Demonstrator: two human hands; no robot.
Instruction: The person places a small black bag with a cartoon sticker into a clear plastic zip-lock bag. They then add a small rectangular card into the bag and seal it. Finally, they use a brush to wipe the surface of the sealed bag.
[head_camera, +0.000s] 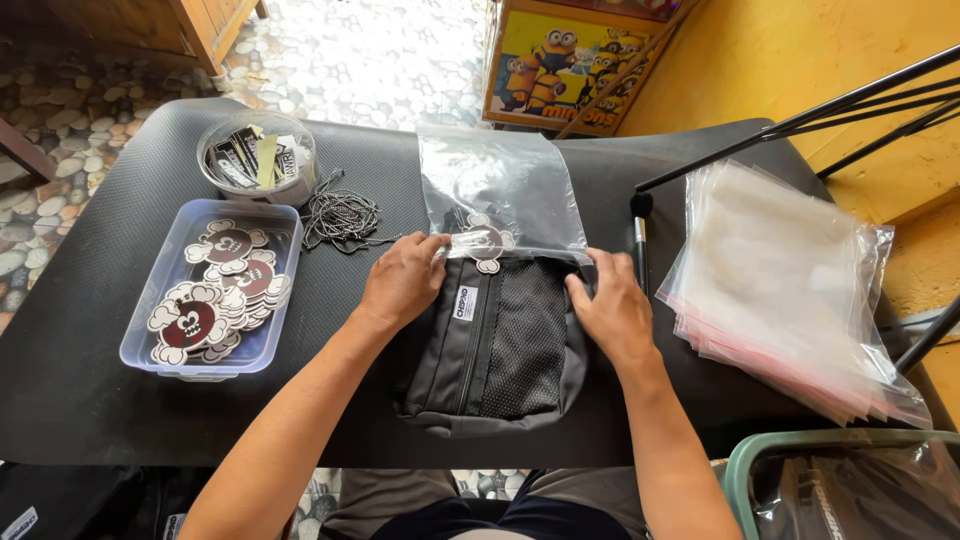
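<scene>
Both hands pinch the mouth of a clear plastic bag (503, 190) where it meets the top of a grey pouch (495, 345). The left hand (403, 280) has its fingers curled closed on the bag's left edge, and the right hand (612, 310) grips the right edge with thumb and fingers pressed together on the plastic. The pouch lies flat on the black table (90, 380), straight in front of the person, between the two hands; it has a black mesh panel on its right half, a zip running down its middle and a small white label by the zip. Its top end sits just inside or at the bag's opening; I cannot tell how far in it goes. A round brown-and-white tag (485, 243) with scalloped edges lies at the top of the pouch, under the plastic.

To the left stands a clear rectangular tray (160, 345) filled with more of the same brown-and-white tags. Behind it is a round clear tub (215, 180) holding black and pale labels. A heap of thin ball chains (342, 215) lies between the tub and the bag. On the right, well apart from the pouch, rests a stack of empty clear bags (780, 280), with black stand legs (800, 120) crossing above it
</scene>
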